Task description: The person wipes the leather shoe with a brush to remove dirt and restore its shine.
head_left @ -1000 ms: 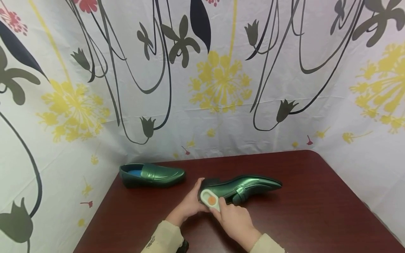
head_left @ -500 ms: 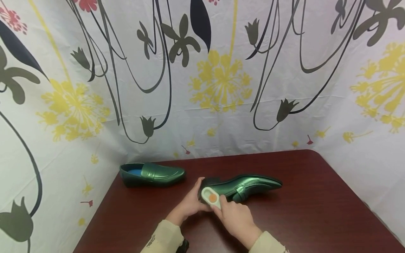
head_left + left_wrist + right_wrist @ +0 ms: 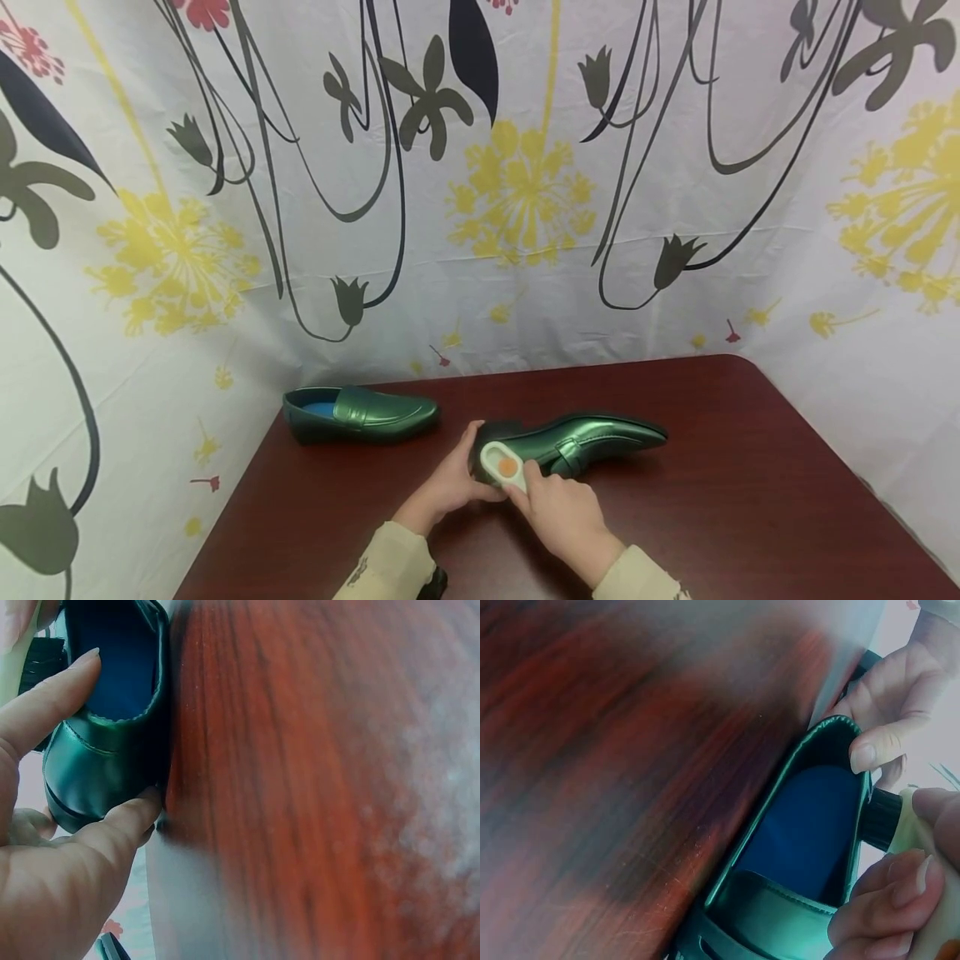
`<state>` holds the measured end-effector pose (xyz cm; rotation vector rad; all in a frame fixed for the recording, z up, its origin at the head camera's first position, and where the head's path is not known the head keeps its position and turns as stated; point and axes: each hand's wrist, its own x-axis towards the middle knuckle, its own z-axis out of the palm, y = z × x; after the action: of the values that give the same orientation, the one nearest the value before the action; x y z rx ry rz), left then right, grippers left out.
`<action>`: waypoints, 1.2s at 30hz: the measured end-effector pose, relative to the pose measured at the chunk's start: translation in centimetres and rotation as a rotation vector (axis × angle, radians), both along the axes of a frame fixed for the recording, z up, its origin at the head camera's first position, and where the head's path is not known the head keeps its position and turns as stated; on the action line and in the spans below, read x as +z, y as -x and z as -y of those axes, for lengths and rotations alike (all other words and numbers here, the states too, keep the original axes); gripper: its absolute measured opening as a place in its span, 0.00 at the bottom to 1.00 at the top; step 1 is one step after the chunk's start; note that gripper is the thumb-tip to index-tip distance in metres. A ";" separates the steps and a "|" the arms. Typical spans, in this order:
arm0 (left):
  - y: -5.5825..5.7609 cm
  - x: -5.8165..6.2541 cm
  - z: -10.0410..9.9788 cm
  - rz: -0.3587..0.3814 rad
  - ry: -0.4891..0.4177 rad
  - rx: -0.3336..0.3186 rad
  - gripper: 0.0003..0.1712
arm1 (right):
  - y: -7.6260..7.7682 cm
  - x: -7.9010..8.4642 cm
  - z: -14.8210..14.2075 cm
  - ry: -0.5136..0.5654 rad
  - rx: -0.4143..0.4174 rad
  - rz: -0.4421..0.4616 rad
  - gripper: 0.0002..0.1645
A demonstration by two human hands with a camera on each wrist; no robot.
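A shiny green loafer [image 3: 611,435] lies tipped on its side on the table, toe to the right. My left hand [image 3: 447,482] grips it round the heel; in the left wrist view the thumb lies over the opening's edge, near the blue insole [image 3: 120,667]. My right hand [image 3: 564,518] holds a pale brush [image 3: 509,467] with an orange spot, its fingers curled round the handle. Short black bristles [image 3: 883,820] touch the loafer's outer side near the heel in the right wrist view. The brush covers part of that side in the head view.
The matching green loafer [image 3: 375,418] stands upright at the table's back left, blue inside. Behind the dark red table [image 3: 720,517] hangs a white cloth [image 3: 517,325] printed with flowers. A dark object [image 3: 433,583] shows beside the left sleeve.
The brush and my right hand have shifted slightly up and to the right along the loafer's side. My left hand and the other loafer stay in place.
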<state>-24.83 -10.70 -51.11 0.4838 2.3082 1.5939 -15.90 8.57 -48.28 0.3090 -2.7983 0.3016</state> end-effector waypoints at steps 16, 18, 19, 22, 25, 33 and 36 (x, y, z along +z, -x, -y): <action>-0.2 0.0 -0.1 0.010 -0.022 -0.009 0.67 | 0.5 0.6 -0.9 -0.008 -0.027 -0.002 0.25; -0.2 0.1 -0.1 0.013 -0.024 -0.007 0.67 | 0.5 0.9 -1.0 0.003 -0.028 0.010 0.25; -0.2 0.1 -0.1 0.012 -0.025 -0.007 0.67 | 0.5 1.0 -1.0 0.007 -0.029 0.012 0.25; -0.2 0.2 -0.1 0.011 -0.028 -0.006 0.66 | 0.5 1.0 -1.2 0.007 -0.032 0.005 0.24; -0.2 0.2 -0.2 0.012 -0.024 -0.005 0.66 | 0.6 1.0 -1.4 0.004 -0.038 -0.007 0.24; -0.3 0.3 -0.1 0.017 0.004 -0.004 0.67 | 0.8 1.4 -1.9 0.030 -0.055 0.035 0.24; -0.3 0.3 -0.1 0.028 0.013 0.003 0.68 | 1.0 1.6 -2.2 0.040 -0.070 0.051 0.24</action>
<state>-24.52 -10.58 -50.83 0.4521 2.2988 1.5764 -16.85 10.76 -46.64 0.1969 -2.8420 0.3536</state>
